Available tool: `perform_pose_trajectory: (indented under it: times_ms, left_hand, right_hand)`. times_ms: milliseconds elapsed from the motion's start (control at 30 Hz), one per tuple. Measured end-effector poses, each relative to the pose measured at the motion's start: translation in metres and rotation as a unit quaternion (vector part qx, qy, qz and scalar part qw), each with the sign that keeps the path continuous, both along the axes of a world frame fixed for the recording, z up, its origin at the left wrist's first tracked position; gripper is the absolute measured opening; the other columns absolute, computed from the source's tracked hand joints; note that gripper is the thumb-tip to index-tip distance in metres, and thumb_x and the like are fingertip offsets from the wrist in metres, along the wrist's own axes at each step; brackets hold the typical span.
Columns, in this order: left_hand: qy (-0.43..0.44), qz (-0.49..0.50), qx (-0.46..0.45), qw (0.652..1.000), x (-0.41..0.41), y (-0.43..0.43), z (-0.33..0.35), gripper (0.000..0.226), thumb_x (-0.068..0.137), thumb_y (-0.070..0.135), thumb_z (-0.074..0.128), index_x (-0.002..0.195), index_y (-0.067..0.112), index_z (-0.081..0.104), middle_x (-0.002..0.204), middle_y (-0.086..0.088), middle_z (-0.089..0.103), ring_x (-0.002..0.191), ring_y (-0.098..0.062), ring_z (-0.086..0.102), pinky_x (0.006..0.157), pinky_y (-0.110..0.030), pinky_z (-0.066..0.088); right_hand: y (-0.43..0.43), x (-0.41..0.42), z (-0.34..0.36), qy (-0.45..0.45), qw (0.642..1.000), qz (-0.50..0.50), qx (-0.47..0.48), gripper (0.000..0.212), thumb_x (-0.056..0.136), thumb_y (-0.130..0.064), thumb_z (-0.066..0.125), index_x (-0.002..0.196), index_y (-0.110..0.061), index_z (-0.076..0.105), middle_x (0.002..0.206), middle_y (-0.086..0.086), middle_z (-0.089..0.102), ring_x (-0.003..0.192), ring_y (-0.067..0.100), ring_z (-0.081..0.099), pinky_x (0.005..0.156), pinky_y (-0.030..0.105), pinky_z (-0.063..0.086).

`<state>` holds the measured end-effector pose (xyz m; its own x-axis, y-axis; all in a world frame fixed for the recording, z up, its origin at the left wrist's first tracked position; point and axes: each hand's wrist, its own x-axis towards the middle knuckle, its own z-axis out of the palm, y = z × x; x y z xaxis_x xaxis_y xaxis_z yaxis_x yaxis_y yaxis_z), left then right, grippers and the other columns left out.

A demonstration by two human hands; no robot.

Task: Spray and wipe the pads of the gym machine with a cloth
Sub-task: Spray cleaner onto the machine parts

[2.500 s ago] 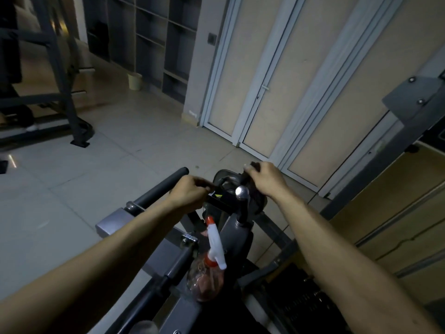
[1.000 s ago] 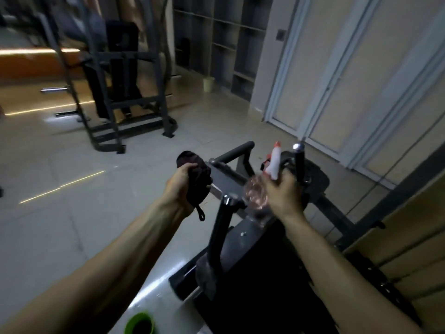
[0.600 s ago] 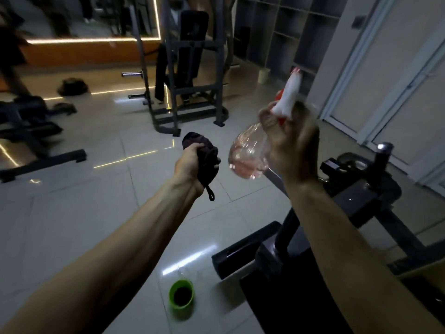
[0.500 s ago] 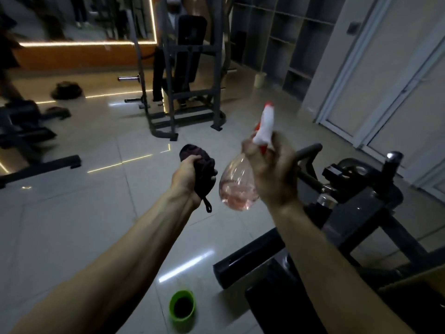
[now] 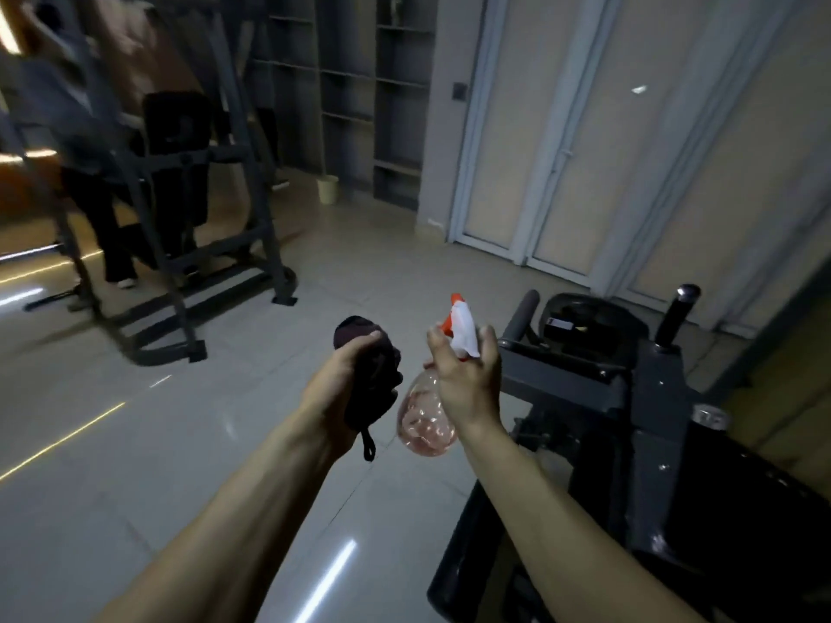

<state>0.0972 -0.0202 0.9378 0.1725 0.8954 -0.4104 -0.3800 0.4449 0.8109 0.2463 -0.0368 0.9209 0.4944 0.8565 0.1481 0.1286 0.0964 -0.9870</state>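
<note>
While both arms reach out over the floor, the left grip (image 5: 339,391) is curled round a bunched dark cloth (image 5: 375,375), evidently kept ready for wiping. Just right of it, the right grip (image 5: 467,384) clasps the spray bottle (image 5: 425,422) at its neck, nozzle pointing away. The gym machine (image 5: 652,393) stands right of both grips, untouched; its pads are judged not yet sprayed.

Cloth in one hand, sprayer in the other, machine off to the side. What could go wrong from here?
1. The spray bottle in the right hand has its nozzle turned away from the gym machine; a squeeze now would likely wet the glossy floor, a slip hazard.
2. The cloth is bunched in the left hand; wiping that way may cover little pad, and its dangling loop could snag.
</note>
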Motion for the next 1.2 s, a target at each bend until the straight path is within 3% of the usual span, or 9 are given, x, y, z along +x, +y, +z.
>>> perform_pose_trajectory:
  times_ms: [133,333,400,467,533,667,967,1133,1200]
  left_hand:
    - [0.004,-0.085,0.014,0.996,0.016,0.041,0.007,0.035,0.092,0.037,0.068,0.113,0.009,0.072,0.110,-0.005,0.076,0.098,-0.021,0.071,0.078,-0.032,0.049]
    - [-0.006,-0.227,0.003,0.974,0.069,0.101,0.011,0.033,0.094,0.036,0.065,0.113,0.009,0.070,0.099,-0.005,0.073,0.085,-0.020,0.068,0.070,-0.029,0.046]
    - [0.000,-0.276,0.013,0.961,0.098,0.134,0.011,0.032,0.095,0.035,0.063,0.112,0.008,0.068,0.094,-0.005,0.072,0.078,-0.017,0.067,0.065,-0.028,0.044]
    - [0.006,-0.306,0.017,0.952,0.125,0.158,0.015,0.032,0.095,0.036,0.064,0.111,0.009,0.069,0.090,-0.004,0.072,0.075,-0.016,0.066,0.064,-0.028,0.044]
    - [0.007,-0.361,0.021,0.932,0.160,0.188,0.019,0.028,0.097,0.034,0.061,0.103,0.008,0.072,0.085,-0.005,0.073,0.072,-0.018,0.064,0.062,-0.027,0.044]
    - [-0.026,-0.473,0.017,0.881,0.230,0.231,0.038,0.031,0.100,0.030,0.054,0.098,0.009,0.077,0.079,-0.009,0.072,0.062,-0.019,0.063,0.047,-0.023,0.050]
    - [0.059,-0.631,-0.041,0.773,0.341,0.247,-0.027,0.030,0.097,0.030,0.060,0.113,0.008,0.072,0.087,-0.010,0.071,0.064,-0.020,0.064,0.052,-0.027,0.049]
    - [0.086,-0.711,-0.041,0.697,0.383,0.230,-0.059,0.026,0.099,0.029,0.058,0.115,0.010,0.066,0.083,-0.008,0.067,0.062,-0.019,0.061,0.044,-0.022,0.047]
    - [0.100,-0.742,-0.037,0.662,0.397,0.230,-0.064,0.029,0.097,0.030,0.061,0.117,0.009,0.066,0.082,-0.007,0.068,0.063,-0.019,0.062,0.042,-0.022,0.047]
  right_hand:
    - [0.028,0.010,0.003,-0.027,0.998,-0.062,0.006,0.031,0.088,-0.051,0.074,0.090,-0.030,0.051,0.075,-0.005,0.062,0.064,0.013,0.062,0.059,0.036,0.050]
    - [0.062,0.057,0.001,-0.021,0.986,-0.167,-0.001,0.029,0.094,-0.040,0.074,0.084,-0.036,0.047,0.072,-0.015,0.055,0.061,-0.009,0.057,0.056,0.011,0.042]
    - [0.086,0.084,-0.005,-0.025,0.976,-0.215,-0.005,0.031,0.091,-0.053,0.072,0.106,-0.032,0.055,0.086,-0.006,0.065,0.072,0.000,0.061,0.065,0.021,0.048]
    - [0.105,0.108,-0.008,-0.020,0.970,-0.239,-0.036,0.081,0.083,-0.072,0.067,0.147,-0.032,0.039,0.117,0.004,0.071,0.103,0.010,0.067,0.087,0.032,0.053]
    - [0.126,0.135,-0.005,-0.012,0.954,-0.297,-0.043,0.094,0.078,-0.079,0.064,0.154,-0.036,0.029,0.133,0.008,0.066,0.113,0.009,0.066,0.095,0.035,0.051]
    - [0.154,0.193,0.012,-0.049,0.907,-0.418,-0.006,0.050,0.081,-0.067,0.069,0.108,-0.030,0.047,0.098,0.007,0.066,0.086,0.030,0.071,0.080,0.051,0.059]
    - [0.111,0.214,-0.043,-0.034,0.828,-0.548,-0.117,0.028,0.087,-0.055,0.062,0.102,-0.031,0.065,0.088,-0.006,0.071,0.072,0.019,0.069,0.079,0.048,0.058]
    - [0.074,0.183,-0.071,0.001,0.756,-0.645,-0.115,0.034,0.095,-0.044,0.068,0.128,-0.036,0.068,0.118,-0.037,0.067,0.107,0.009,0.070,0.098,0.042,0.057]
    - [0.071,0.166,-0.085,0.030,0.718,-0.686,-0.115,0.027,0.096,-0.042,0.069,0.122,-0.047,0.069,0.120,-0.042,0.063,0.102,0.010,0.070,0.096,0.042,0.058]
